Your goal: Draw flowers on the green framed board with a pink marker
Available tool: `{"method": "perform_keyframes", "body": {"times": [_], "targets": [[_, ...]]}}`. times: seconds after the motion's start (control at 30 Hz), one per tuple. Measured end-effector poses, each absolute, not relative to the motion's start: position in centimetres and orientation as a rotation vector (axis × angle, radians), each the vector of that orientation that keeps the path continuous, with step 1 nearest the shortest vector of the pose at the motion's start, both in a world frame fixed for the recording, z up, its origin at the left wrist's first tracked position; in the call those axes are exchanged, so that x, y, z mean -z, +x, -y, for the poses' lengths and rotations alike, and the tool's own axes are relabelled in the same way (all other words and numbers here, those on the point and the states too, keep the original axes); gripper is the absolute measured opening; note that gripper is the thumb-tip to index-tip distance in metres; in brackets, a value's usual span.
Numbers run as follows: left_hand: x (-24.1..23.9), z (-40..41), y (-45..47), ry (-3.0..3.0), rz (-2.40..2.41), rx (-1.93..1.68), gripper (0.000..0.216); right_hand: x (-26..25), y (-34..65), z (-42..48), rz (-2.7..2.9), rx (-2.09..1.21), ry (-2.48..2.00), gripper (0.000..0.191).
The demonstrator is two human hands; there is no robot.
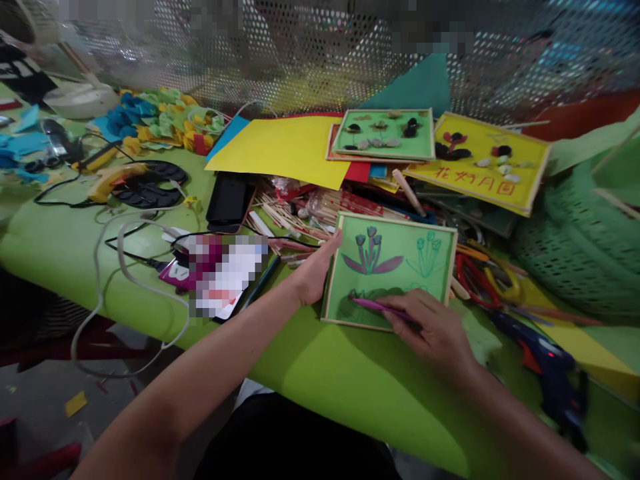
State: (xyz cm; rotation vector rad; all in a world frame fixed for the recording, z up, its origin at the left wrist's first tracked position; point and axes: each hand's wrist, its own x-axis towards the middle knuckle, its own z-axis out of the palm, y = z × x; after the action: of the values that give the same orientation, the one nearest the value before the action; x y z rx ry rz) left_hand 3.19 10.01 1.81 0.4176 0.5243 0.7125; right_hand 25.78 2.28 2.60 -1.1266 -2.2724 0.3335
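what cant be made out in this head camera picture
All in the head view:
- Lower-right drawing on the framed board: partly covered by the right hand.
- Some fingers of the left hand: hidden by the board's left edge.
- Screen contents of the pale-screened device: pixelated.
- Far side of the green basket: cut off by the right picture edge.

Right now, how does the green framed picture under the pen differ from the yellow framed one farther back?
The green picture shows drawn flowers, partly coloured purple; the yellow picture bears raised dark and pale pieces and red writing. The right hand holds a purple pen to the green picture; no hand touches the yellow picture. Both have thin pale frames.
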Motion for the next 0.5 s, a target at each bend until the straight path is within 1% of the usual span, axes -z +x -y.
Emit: {"method": "perform_keyframes", "body": {"times": [0.33,0.5], "targets": [[-2.22,-9.92,3.28,0.415,-0.538,-0.747,0.063,-2.53,25.73,-2.29,2.304,-0.280,-1.093,0.015],[-2.40,-9.92,3.24,0.418,-0.493,-0.720,0.068,-2.45,25.89,-2.30,2.296,-0.280,-1.101,0.017]]}}
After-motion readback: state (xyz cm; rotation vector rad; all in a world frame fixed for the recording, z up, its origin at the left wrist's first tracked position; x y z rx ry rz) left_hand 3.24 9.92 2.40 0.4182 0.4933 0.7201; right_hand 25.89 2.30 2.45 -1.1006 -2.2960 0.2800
